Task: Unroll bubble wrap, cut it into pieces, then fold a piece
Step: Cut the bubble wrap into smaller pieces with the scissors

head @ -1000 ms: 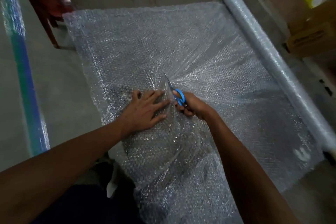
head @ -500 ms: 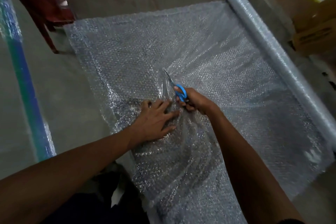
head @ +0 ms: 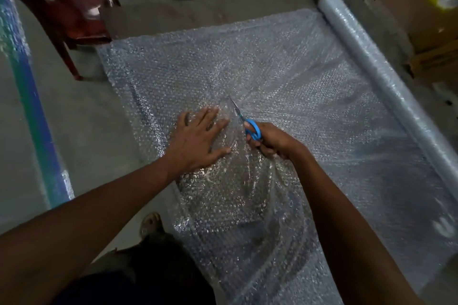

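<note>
A wide sheet of bubble wrap point(head: 285, 77) lies unrolled on the concrete floor, still joined to its roll point(head: 386, 74) along the right side. My right hand point(head: 272, 141) grips blue-handled scissors point(head: 250, 126) whose blades point up and away into the sheet near its middle. My left hand point(head: 198, 138) presses flat on the wrap just left of the blades, fingers spread. Below the hands the wrap is crumpled and parted along a cut line.
A dark red plastic chair point(head: 69, 15) stands at the upper left by the sheet's far corner. Cardboard boxes point(head: 431, 32) sit beyond the roll at the right. A blue-green stripe point(head: 32, 106) runs along the floor at left. My bare foot point(head: 151, 224) shows near the sheet's lower edge.
Both hands have shifted forward along the sheet, and the scissors have advanced farther into the wrap. The left hand was lifted and set down flat again closer to the blades.
</note>
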